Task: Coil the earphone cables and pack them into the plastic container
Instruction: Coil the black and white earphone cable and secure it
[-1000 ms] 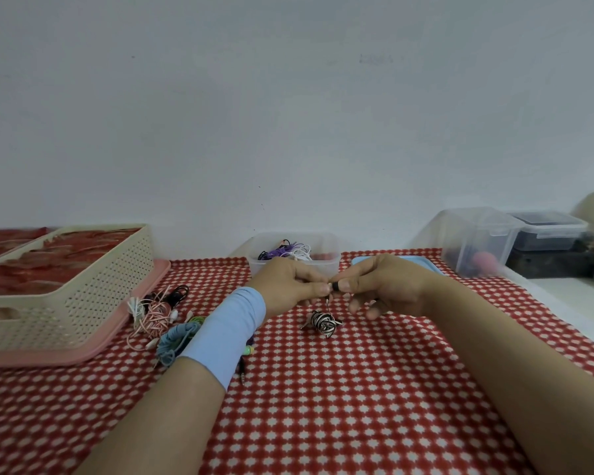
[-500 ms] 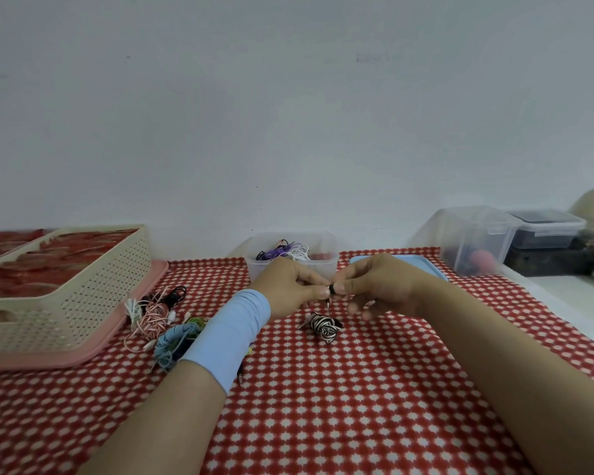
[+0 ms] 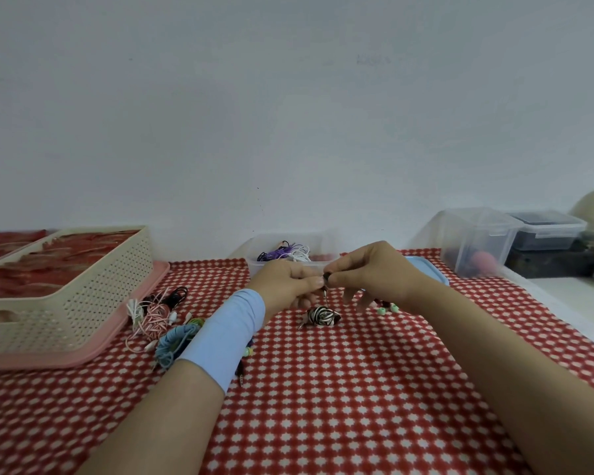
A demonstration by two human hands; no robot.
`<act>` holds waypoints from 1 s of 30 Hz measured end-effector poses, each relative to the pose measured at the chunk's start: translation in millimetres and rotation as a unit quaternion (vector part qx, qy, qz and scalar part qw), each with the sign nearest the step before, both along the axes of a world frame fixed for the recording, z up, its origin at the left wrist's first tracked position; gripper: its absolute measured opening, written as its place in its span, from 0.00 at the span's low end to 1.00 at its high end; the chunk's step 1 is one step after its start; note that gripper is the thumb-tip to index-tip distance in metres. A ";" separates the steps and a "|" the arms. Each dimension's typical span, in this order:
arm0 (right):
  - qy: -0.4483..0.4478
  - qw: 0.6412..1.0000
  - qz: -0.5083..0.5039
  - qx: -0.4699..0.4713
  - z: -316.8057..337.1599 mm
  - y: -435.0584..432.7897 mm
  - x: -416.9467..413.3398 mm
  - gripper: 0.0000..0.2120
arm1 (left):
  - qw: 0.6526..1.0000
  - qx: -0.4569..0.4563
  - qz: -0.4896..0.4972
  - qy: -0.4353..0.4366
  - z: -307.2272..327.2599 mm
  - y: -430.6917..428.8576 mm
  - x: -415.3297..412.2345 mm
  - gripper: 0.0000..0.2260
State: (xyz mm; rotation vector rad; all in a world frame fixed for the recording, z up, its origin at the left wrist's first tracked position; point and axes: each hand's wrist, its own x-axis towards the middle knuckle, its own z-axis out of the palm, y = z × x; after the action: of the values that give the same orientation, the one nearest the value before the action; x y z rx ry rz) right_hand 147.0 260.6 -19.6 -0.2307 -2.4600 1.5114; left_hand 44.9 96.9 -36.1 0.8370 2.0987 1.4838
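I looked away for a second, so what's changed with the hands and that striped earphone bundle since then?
Very little. Both hands, left and right, still pinch the plug end above the striped coil, which stays on the cloth. Green earbuds now show under the right hand. The container and loose pile are unmoved.

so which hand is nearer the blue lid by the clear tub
Right. The right hand sits just in front of the blue lid, overlapping it in view; the left hand is farther left, in front of the clear tub.

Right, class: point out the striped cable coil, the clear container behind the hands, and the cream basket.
striped cable coil (image 3: 323,316), head view, middle of bundle
clear container (image 3: 254,266), head view, left wall
cream basket (image 3: 83,299), head view, perforated side
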 end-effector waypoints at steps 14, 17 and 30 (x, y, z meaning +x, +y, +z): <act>0.015 0.998 0.009 -0.056 1.9 2.1 3.4 0.04 | 0.990 0.085 -0.027 -0.112 -1.4 -0.2 0.5 0.08; 0.017 0.995 0.021 -0.093 1.9 3.0 4.0 0.05 | 0.987 0.099 -0.032 -0.118 -0.1 0.0 2.0 0.07; -0.047 0.978 0.073 -0.188 0.4 5.3 4.5 0.06 | 0.987 0.111 -0.070 -0.093 4.7 -5.0 6.6 0.06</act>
State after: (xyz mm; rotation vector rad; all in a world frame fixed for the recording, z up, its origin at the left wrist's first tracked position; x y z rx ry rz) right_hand 151.4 265.8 -19.1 -0.1937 -2.2805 2.0707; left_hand 51.5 91.9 -31.4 0.8687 1.7271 1.6710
